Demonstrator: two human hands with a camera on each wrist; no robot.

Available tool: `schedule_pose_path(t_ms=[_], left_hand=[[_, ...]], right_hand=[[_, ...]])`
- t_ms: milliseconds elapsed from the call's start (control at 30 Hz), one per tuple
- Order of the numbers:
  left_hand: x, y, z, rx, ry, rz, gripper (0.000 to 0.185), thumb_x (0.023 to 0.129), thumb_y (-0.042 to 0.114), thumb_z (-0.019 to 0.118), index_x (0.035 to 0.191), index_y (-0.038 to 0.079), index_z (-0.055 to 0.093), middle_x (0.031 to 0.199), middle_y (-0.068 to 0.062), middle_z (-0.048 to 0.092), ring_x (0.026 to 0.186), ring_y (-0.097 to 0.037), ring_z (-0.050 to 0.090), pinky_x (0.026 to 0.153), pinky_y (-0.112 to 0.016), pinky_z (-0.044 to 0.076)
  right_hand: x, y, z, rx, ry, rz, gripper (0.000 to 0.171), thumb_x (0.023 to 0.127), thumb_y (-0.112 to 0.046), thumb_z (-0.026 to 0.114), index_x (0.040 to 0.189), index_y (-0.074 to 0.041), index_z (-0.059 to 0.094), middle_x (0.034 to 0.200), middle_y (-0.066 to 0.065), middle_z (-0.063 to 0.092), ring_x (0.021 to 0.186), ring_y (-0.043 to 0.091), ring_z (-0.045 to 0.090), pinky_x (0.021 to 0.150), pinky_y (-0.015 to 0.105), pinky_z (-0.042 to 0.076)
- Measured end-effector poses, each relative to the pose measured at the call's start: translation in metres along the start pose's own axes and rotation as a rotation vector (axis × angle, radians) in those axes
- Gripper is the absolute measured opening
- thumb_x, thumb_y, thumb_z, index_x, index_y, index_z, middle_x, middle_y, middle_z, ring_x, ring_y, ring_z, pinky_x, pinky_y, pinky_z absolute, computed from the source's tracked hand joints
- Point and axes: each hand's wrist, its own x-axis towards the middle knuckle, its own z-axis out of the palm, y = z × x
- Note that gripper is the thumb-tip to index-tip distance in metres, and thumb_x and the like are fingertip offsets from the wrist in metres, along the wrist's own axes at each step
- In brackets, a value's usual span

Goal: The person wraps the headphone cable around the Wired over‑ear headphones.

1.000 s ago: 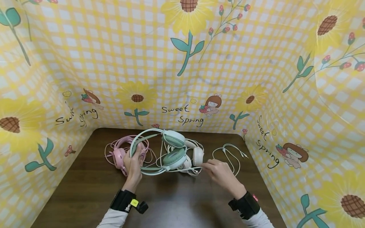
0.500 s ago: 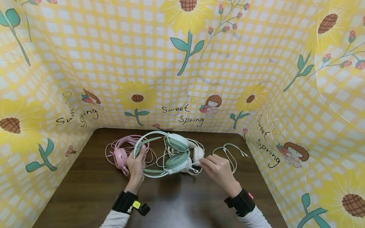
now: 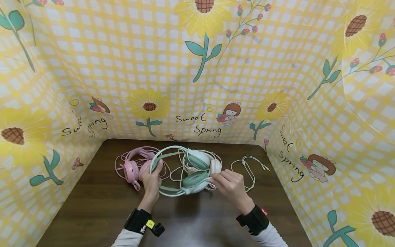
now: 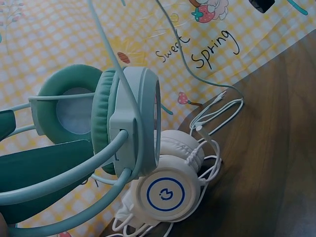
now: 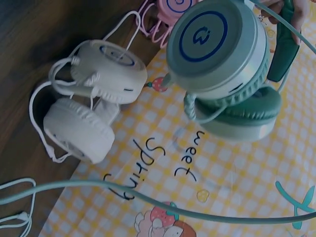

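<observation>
My left hand [image 3: 151, 185] grips the headband of the mint-green headphones [image 3: 197, 160], raised above the table with the ear cups pointing right. In the left wrist view their green padded band [image 4: 44, 168] and one cup stand close up. Beside the cups, my right hand [image 3: 231, 185] pinches the headphones' thin pale green cable, its fingers curled. That cable [image 5: 247, 218] crosses the bottom of the right wrist view, where the right hand itself is out of sight. White headphones [image 3: 215, 166] lie on the table behind the green ones, partly hidden by them.
Pink headphones [image 3: 131, 171] with a bundled cord lie at the left back. A loose stretch of cable with plugs [image 3: 266, 167] lies on the brown table [image 3: 197, 223] at right. Yellow checked cloth [image 3: 197, 68] walls the back and sides.
The green headphones and my left hand have shifted slightly right and nearer. My right hand has moved left toward the cups, now pinching the cable closer to them.
</observation>
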Motion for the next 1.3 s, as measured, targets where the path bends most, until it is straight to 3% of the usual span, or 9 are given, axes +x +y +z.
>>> schedule_pose_path(t_ms=[167, 367, 600, 800, 933, 1300], left_hand=[[-0.003, -0.003, 0.003, -0.002, 0.003, -0.02, 0.039, 0.091, 0.036, 0.072, 0.076, 0.011, 0.047, 0.052, 0.007, 0.035, 0.038, -0.007, 0.033, 0.038, -0.02, 0.029], [-0.004, -0.007, 0.005, 0.049, -0.003, 0.014, 0.039, 0.091, 0.037, 0.072, 0.076, 0.01, 0.049, 0.05, 0.007, 0.035, 0.036, -0.006, 0.033, 0.036, -0.02, 0.028], [-0.005, -0.005, 0.006, 0.077, -0.064, 0.008, 0.038, 0.092, 0.037, 0.071, 0.079, 0.009, 0.05, 0.051, 0.008, 0.034, 0.036, -0.006, 0.031, 0.036, -0.019, 0.027], [-0.008, -0.006, 0.01, 0.151, -0.108, 0.029, 0.034, 0.091, 0.036, 0.072, 0.084, 0.008, 0.055, 0.054, 0.008, 0.038, 0.036, -0.006, 0.033, 0.036, -0.02, 0.028], [-0.01, -0.007, 0.01, 0.166, -0.127, 0.029, 0.032, 0.091, 0.033, 0.073, 0.082, 0.008, 0.054, 0.052, 0.007, 0.036, 0.036, -0.006, 0.032, 0.035, -0.02, 0.027], [-0.01, -0.002, 0.009, 0.253, -0.279, 0.057, 0.026, 0.092, 0.015, 0.071, 0.079, 0.005, 0.051, 0.051, 0.004, 0.037, 0.037, -0.007, 0.034, 0.038, -0.02, 0.029]], right_hand=[[0.007, -0.007, 0.008, 0.035, 0.017, -0.051, 0.018, 0.09, -0.023, 0.076, 0.081, -0.008, 0.074, 0.067, -0.003, 0.064, 0.053, 0.008, 0.054, 0.047, 0.018, 0.044], [0.017, -0.006, 0.012, -0.023, -0.018, -0.078, 0.017, 0.088, -0.025, 0.077, 0.083, -0.009, 0.074, 0.069, -0.003, 0.062, 0.054, 0.01, 0.052, 0.048, 0.019, 0.041], [0.022, 0.008, 0.014, -0.1, -0.143, 0.11, 0.026, 0.085, -0.036, 0.077, 0.084, -0.011, 0.071, 0.073, -0.002, 0.064, 0.06, 0.015, 0.052, 0.051, 0.025, 0.044], [0.024, 0.015, 0.021, -0.005, -0.254, 0.224, 0.016, 0.08, -0.01, 0.082, 0.093, -0.007, 0.073, 0.086, 0.004, 0.067, 0.072, 0.019, 0.053, 0.062, 0.028, 0.045], [0.022, 0.018, 0.025, 0.034, -0.269, 0.26, 0.019, 0.081, 0.0, 0.078, 0.099, -0.006, 0.073, 0.089, 0.004, 0.067, 0.076, 0.02, 0.055, 0.065, 0.028, 0.047], [0.013, 0.028, 0.034, 0.047, -0.275, 0.403, 0.028, 0.074, -0.018, 0.087, 0.093, -0.009, 0.07, 0.084, 0.001, 0.069, 0.072, 0.017, 0.054, 0.063, 0.03, 0.046]])
